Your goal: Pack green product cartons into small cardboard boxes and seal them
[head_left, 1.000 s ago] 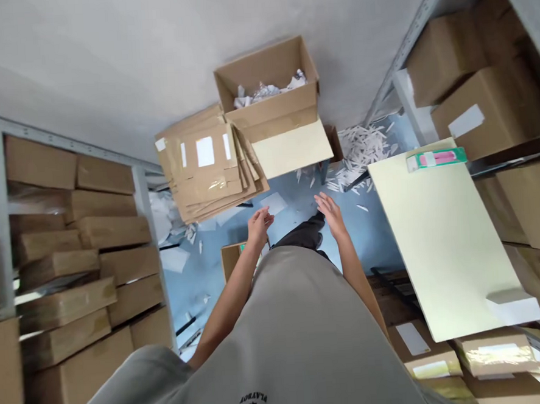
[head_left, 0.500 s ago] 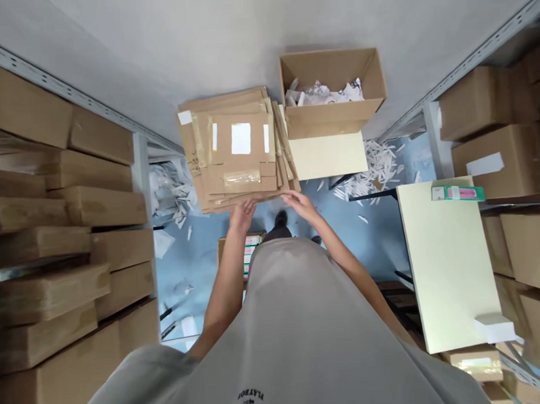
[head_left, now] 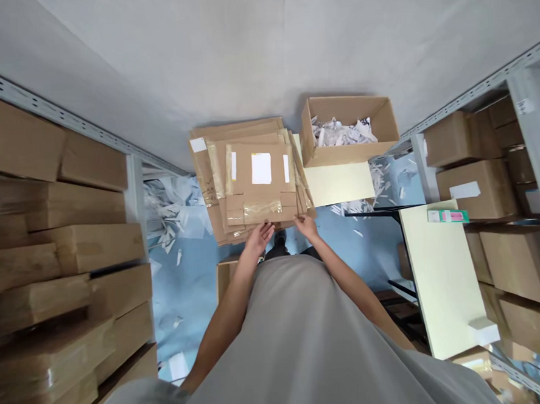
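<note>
A stack of flattened cardboard boxes (head_left: pixel 211 215) lies in front of me. The top flattened cardboard box (head_left: pixel 238 204) carries white labels and a strip of clear tape. My left hand (head_left: pixel 259 238) is at the stack's near edge, palm partly turned up, fingers stretched out and apart from any grip. At the near right corner of the top box, my right hand (head_left: pixel 307 226) has its thumb and fingers closed on the cardboard edge. The fingertips of the right hand are small in view.
Beside the stack, an open cardboard box (head_left: pixel 335 155) of crumpled paper stands on a cream tabletop (head_left: pixel 342 185). Another cream table (head_left: pixel 439 283) at right bears a green-and-pink package (head_left: pixel 448 216). Shelves of cartons (head_left: pixel 112 245) flank both sides. Paper scraps (head_left: pixel 165 217) litter the blue floor.
The view has tilted and shifted, so the stack appears lower and further right. The top box sits nearer to me over the stack's front edge, and my right hand has closed on its corner.
</note>
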Tool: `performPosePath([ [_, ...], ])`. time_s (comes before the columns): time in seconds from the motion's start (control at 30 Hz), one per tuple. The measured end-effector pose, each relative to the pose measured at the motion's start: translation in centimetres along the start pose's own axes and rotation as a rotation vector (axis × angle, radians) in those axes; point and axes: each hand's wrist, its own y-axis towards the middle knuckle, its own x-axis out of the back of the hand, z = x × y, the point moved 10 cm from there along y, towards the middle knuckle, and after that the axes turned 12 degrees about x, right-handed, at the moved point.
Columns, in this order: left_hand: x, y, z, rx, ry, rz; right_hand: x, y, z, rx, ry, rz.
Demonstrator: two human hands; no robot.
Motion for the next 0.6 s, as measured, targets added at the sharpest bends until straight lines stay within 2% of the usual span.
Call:
performPosePath([
  [0.13, -0.3, -0.8, -0.1, 0.033, 0.002, 0.016, 0.1, -0.1, 2.4, 0.020, 0.010, -0.011],
  [0.23, -0.3, -1.7, -1.2, 0.033, -0.090, 0.028, 0.0, -0.9, 6.0, 0.119, 0.050, -0.003],
  [0.37, -0.1, -3.4, -5.6, -0.142, -0.195, 0.086, -0.3, -4.0, 12.2, 0.347, 0.131, 0.021],
  [0.43, -0.1, -4.6, -7.9, -0.246, -0.189, 0.121, -0.3, -5.7, 14.1, 0.395, 0.163, 0.026],
  [0.53, -1.3, -6.3, -10.2, -0.328, -0.201, 0.196, 1.0, -7.3, 14.7, 0.401, 0.224, -0.009],
  [0.6, -3.3, -7.3, -11.0, -0.345, -0.181, 0.269, 2.9, -7.8, 13.8, 0.376, 0.278, -0.067],
])
